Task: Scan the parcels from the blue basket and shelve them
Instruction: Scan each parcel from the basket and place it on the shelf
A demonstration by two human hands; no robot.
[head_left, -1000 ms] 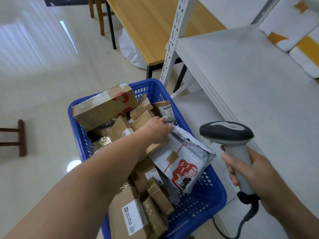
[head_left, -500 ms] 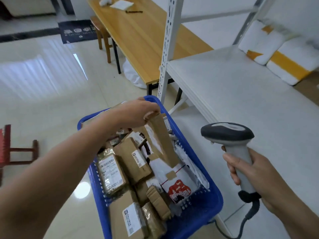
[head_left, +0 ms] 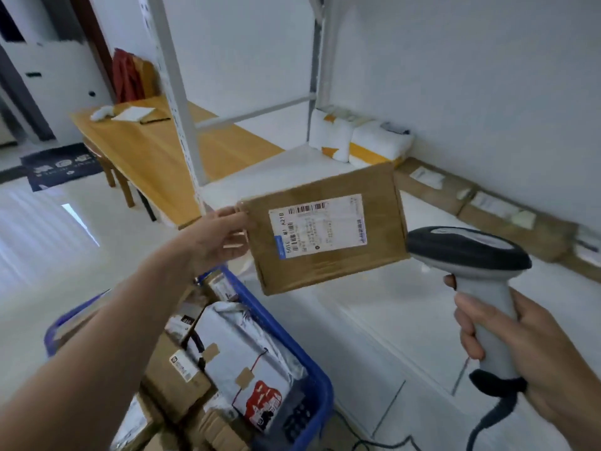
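lowest in the frame, the blue basket (head_left: 320,390) holds a grey mailer bag (head_left: 240,346) among other parcels (head_left: 175,382), so i judge most of the scanning lies ahead. at the lower right, the right hand (head_left: 520,359) is wrapped round the grip of the scanner (head_left: 468,252), whose dark head points left. at the middle left, the left hand (head_left: 218,236) grips the left short edge of a flat brown box (head_left: 325,265), held in the air above the basket's far corner and in front of the shelf (head_left: 390,320).

the box's long axis runs left to right across the frame, rising a little to the right, and its label (head_left: 320,224) faces the camera (barcode along the label's top edge). the scanner's nose sits just beside the box's lower right corner, at its edge rather than facing the label. so the right hand likely needs to draw back toward the viewer and aim at the face, or the left hand must tip the box toward it.

farther off, white parcels (head_left: 357,141) lie at the shelf's far end, and a wooden counter (head_left: 156,148) stretches toward the upper left.
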